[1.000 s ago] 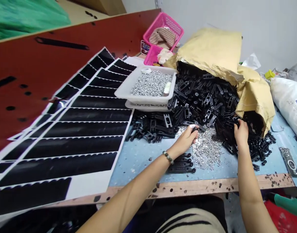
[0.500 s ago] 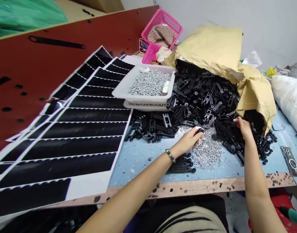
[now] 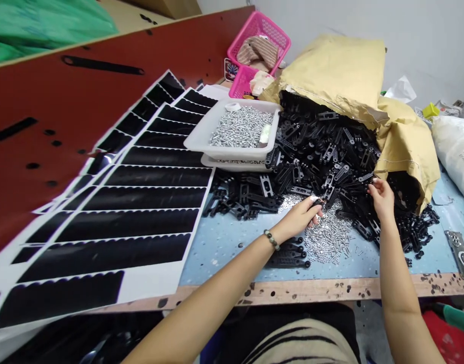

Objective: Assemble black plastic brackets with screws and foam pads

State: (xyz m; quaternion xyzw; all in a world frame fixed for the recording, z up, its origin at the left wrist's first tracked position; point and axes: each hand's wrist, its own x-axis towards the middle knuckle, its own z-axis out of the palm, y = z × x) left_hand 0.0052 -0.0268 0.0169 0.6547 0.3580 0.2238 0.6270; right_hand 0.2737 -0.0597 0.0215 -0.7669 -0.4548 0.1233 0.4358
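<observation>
Right hand [image 3: 382, 198] shifted left, fingers [image 3: 373, 185] on black brackets [image 3: 330, 151]

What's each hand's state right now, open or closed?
Left hand: closed, holding a black part.
Right hand: partly open at the black pile, no clear hold.

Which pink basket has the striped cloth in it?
The farther, larger pink basket holds the striped cloth; the nearer pink basket has a pale crumpled cloth at its edge.
</observation>
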